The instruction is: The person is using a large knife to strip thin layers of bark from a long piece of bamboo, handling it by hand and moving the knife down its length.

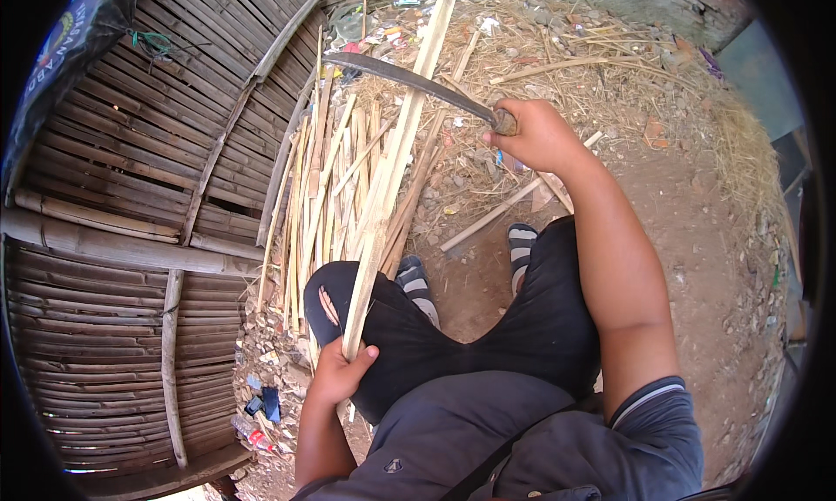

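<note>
At six o'clock of the frame, left hand [338, 370] wrapped shut around the near end of a long pale bamboo slat [394, 170], running over the left knee toward twelve o'clock above a heap of split strips [326, 196]. At one o'clock, right hand [535, 135] clenched on the handle of a curved dark blade [409, 76], edge laid across the slat's far part. Probably light, stiff yet springy, splintery at the edges; best gripped low, well clear of the blade.

Woven bamboo wall panel [122, 153], heap of split bamboo strips [326, 179], striped sandals [416, 283], possibly a plastic bottle [248, 431] among litter
</note>
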The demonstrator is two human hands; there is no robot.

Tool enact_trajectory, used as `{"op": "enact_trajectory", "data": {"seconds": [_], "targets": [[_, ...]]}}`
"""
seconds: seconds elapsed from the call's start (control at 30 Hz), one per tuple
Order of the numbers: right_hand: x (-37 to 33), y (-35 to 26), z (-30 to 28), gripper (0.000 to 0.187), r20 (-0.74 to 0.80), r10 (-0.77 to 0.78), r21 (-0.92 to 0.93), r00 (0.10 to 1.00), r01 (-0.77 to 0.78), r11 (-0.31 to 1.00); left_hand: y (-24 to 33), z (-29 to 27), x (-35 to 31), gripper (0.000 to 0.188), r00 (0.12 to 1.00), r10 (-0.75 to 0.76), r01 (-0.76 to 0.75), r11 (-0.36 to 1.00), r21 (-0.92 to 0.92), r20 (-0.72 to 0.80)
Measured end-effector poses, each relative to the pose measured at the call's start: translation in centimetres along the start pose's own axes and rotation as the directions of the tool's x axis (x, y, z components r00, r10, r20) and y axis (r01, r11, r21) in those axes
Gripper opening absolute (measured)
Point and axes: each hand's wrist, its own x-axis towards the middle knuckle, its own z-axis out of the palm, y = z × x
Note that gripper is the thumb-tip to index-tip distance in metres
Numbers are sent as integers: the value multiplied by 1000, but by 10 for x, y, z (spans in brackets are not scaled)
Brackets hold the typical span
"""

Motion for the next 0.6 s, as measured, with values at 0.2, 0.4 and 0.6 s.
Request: {"op": "enact_trajectory", "data": {"seconds": [0.2, 0.4, 0.6], "targets": [[-24, -35, 28, 29, 305, -332, -159, 892, 392, 906, 0, 0, 1, 29, 1000, 2, -2, 1000, -19, 10], [-23, -51, 23, 32, 395, -330, -176, 858, 423, 889, -3, -1, -2, 29, 999, 40, -39, 999, 32, -18], [3, -6, 1, 42, 41, -25, -49, 999, 27, 998, -2, -2, 3, 29, 1000, -27, 26, 999, -20, -7]]}}
